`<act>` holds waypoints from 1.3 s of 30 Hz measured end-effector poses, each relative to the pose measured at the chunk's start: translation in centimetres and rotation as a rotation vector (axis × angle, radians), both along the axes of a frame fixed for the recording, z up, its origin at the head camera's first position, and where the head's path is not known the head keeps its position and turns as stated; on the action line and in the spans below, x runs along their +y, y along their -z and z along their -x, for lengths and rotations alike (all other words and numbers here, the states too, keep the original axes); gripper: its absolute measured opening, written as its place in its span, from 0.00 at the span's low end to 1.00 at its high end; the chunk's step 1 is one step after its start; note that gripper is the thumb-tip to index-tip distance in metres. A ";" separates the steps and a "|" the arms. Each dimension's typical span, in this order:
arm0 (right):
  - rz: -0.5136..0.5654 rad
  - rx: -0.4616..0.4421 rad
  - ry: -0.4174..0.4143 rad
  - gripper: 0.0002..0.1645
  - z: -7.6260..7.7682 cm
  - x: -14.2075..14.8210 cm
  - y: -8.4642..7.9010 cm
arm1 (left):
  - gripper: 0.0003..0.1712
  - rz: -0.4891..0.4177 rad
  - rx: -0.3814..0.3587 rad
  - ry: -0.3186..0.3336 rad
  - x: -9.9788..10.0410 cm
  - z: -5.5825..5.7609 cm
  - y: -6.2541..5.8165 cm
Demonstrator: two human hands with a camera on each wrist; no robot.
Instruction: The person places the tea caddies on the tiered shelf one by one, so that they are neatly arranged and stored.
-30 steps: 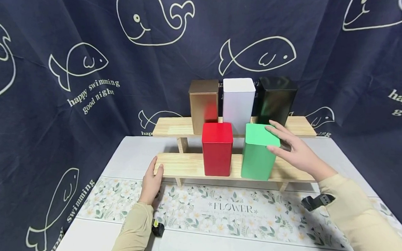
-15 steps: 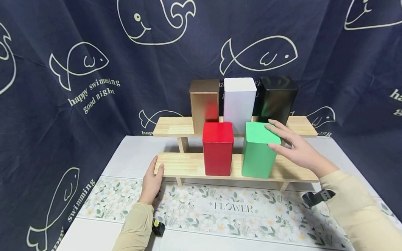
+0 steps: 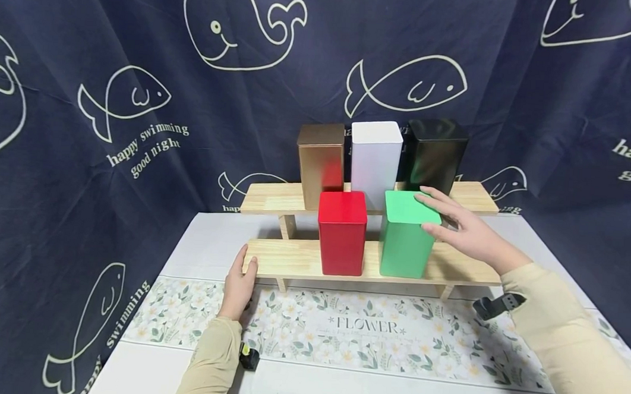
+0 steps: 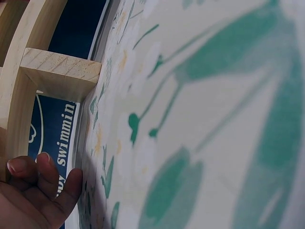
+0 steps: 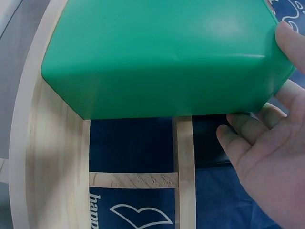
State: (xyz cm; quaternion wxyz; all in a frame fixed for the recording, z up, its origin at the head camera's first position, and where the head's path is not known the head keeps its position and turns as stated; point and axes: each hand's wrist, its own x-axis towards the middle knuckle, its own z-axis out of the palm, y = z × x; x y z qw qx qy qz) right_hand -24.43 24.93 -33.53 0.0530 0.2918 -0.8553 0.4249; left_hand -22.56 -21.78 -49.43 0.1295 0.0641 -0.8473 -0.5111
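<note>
A two-tier wooden shelf (image 3: 285, 260) bears several tall rectangular tins. My left hand (image 3: 238, 285) holds the left end of its lower board, thumb at the front edge. In the left wrist view the left hand's fingers (image 4: 40, 191) curl loosely by the board. At the lower tier's right, my right hand (image 3: 466, 231) holds the green tin (image 3: 406, 246) by its upper right side. The right wrist view shows the thumb on the front of the green tin and the fingers behind it. A red tin (image 3: 342, 246) stands left of the green one, a gap between them.
On the upper tier stand a brown tin (image 3: 321, 173), a white tin (image 3: 374, 164) and a black tin (image 3: 435, 158). A floral runner (image 3: 361, 348) lies before the shelf on the white table (image 3: 305, 390). A dark blue fish-print curtain (image 3: 321, 90) hangs behind.
The green tin has slid slightly back on the lower board, its base now about level with the red tin's. My right hand has moved with it; my left hand has stayed put.
</note>
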 end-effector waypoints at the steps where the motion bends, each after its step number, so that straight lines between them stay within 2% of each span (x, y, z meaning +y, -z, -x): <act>1: 0.005 -0.008 0.002 0.35 0.0 0.0 0.0 | 0.34 -0.002 0.000 0.001 0.0 0.0 0.0; 7: 0.016 -0.025 -0.002 0.35 0.1 0.1 0.2 | 0.35 0.001 0.003 0.004 0.0 0.1 0.0; 27: 0.159 0.018 -0.035 0.33 0.2 -0.6 1.0 | 0.35 0.012 0.006 0.002 -0.2 0.2 0.2; 32: 0.162 0.063 -0.038 0.33 0.2 -0.8 1.1 | 0.36 0.032 -0.014 0.009 -0.2 0.2 0.0; 39: 0.130 0.084 0.003 0.33 0.2 -0.9 1.3 | 0.37 0.058 -0.049 -0.021 0.0 -0.1 -0.5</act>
